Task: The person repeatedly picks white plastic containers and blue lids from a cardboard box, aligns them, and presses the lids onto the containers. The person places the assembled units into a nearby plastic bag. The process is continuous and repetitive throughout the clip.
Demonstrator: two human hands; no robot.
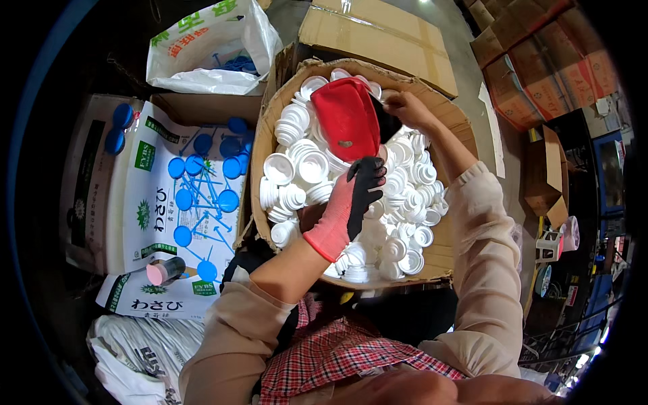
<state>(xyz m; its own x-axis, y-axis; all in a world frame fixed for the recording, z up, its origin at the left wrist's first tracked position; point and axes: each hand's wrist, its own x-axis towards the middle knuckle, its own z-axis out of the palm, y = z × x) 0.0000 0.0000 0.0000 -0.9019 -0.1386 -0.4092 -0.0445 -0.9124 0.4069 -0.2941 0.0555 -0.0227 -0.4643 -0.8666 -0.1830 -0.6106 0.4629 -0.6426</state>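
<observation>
Evidently, right hand point(410, 111) clamps red pouch point(347, 118), left hand point(356, 194) curls, hold unclear, and white lids point(408, 202) lie beneath the fingers.

The scene is taken in by 1 of 2 wide fisheye cameras, the left, worn side by side on the person's head. The view is aimed steeply downward from above the near edge of the cardboard box point(442, 246), close enough for the left hand point(354, 206) and the right hand point(409, 109) to be framed near its centre. The sleeves point(489, 250) are shown entering from below. Past the box's right edge, stacked cartons point(543, 77) are caught farther off, bent by the lens.
</observation>
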